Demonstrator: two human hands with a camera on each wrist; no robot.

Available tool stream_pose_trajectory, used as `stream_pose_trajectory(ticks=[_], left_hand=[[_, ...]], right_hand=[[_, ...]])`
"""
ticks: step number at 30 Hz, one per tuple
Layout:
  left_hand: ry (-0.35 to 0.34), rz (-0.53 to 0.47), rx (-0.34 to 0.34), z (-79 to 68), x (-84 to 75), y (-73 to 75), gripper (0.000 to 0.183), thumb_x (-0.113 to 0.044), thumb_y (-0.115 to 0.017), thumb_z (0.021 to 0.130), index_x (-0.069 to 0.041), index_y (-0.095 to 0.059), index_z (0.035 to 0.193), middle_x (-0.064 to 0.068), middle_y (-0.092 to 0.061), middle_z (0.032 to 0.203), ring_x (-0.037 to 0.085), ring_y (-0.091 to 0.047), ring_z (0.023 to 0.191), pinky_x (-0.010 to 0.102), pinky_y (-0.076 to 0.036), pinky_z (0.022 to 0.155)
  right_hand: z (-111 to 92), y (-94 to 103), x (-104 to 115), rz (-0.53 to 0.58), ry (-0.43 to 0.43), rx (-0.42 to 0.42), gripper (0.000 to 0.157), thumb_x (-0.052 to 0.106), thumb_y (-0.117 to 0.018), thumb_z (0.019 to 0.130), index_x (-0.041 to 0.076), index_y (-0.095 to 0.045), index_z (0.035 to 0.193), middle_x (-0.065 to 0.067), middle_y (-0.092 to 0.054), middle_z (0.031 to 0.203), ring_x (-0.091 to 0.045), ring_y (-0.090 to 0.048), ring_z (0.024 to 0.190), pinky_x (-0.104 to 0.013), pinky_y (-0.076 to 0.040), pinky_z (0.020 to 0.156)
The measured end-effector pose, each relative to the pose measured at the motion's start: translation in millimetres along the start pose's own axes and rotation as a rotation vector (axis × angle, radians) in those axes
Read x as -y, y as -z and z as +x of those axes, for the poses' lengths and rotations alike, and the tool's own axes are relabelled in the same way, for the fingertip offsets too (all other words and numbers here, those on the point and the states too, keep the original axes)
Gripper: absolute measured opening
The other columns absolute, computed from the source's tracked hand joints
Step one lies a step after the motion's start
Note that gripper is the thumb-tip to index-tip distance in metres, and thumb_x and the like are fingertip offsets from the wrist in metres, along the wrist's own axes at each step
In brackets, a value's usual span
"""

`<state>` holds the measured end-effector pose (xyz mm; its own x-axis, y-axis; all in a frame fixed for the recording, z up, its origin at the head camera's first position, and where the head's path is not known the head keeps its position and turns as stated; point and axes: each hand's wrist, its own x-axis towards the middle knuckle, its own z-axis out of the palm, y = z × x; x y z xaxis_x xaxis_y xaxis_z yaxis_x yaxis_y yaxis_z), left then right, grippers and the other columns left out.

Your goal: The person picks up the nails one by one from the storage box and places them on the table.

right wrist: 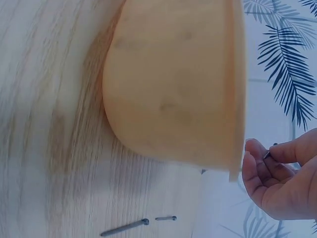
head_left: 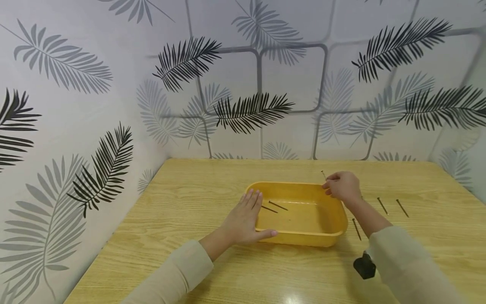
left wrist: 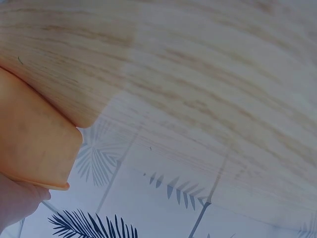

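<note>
A yellow plastic basin [head_left: 303, 238] stands on the table, with two dark nails [head_left: 278, 205] lying in its left part. My left hand [head_left: 243, 217] rests over the basin's left side, its fingers straight across the rim and the thumb along the front edge. Above the basin's back right corner, my right hand [head_left: 343, 185] pinches a nail [head_left: 323, 174] between thumb and fingertips. The right wrist view shows this nail [right wrist: 268, 154] as a small dark piece, mostly hidden by the fingers.
Several more nails lie on the wooden table [head_left: 182, 194] to the right of the basin, one nail [head_left: 357, 229] close to the right forearm. A black object [head_left: 364, 266] is beside the right sleeve. Behind the table rises a wall [head_left: 235, 147] with a leaf pattern.
</note>
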<state>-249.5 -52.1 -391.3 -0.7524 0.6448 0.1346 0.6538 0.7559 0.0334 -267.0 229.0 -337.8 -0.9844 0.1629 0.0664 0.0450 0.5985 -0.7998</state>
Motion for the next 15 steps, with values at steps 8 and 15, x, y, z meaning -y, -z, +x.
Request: stream_pose_trajectory(ticks=[8, 15], left_hand=[[-0.001, 0.004, 0.000, -0.6, 0.0, 0.0, 0.097, -0.065, -0.043, 0.087, 0.006, -0.012, 0.146, 0.022, -0.013, 0.154, 0.034, -0.009, 0.144, 0.042, -0.015, 0.117], [-0.001, 0.005, 0.000, 0.2, 0.5, -1.2, 0.097, -0.065, -0.043, 0.087, 0.006, -0.013, 0.146, 0.021, -0.013, 0.154, 0.033, -0.008, 0.144, 0.042, -0.014, 0.117]], right_hand=[[1.3, 15.8, -7.7, -0.036, -0.003, -0.003, 0.032, 0.005, -0.043, 0.092, -0.017, -0.053, 0.114, -0.026, -0.068, 0.098, -0.011, -0.066, 0.063, -0.022, -0.052, 0.056], [-2.0, 27.0, -15.7, -0.036, -0.016, 0.000, 0.034, 0.007, -0.041, 0.093, -0.018, -0.051, 0.115, -0.026, -0.068, 0.096, -0.014, -0.066, 0.065, -0.025, -0.054, 0.059]])
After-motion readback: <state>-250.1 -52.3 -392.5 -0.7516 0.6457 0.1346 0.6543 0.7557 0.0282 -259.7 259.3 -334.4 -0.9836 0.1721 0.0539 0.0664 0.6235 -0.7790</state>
